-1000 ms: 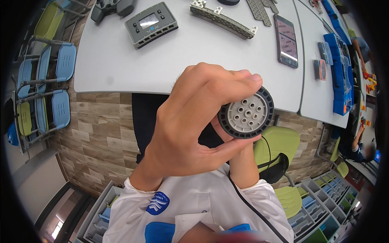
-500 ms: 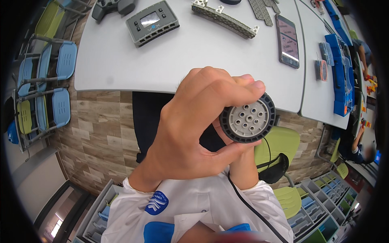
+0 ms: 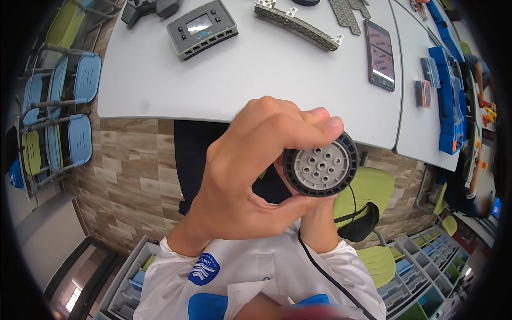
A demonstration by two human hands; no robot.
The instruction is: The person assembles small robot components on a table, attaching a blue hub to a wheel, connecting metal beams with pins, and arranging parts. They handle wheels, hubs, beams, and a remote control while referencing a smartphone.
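Well, the left hand [image 3: 242, 165] pinches the wheel [image 3: 322, 166] by its edge, at its right side, holey face up; the right hand (mostly hidden, can't tell its grip) is close behind.

A black-tyred wheel [image 3: 321, 166] with a grey, round-holed hub is gripped in the left hand [image 3: 248, 165], face toward the camera.

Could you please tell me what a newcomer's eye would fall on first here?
Probably the wheel, black-rimmed with a grey hub, in the left hand near the middle. Beyond it, on the white table, a grey box with a small screen sits to the left and a phone lies to the right.
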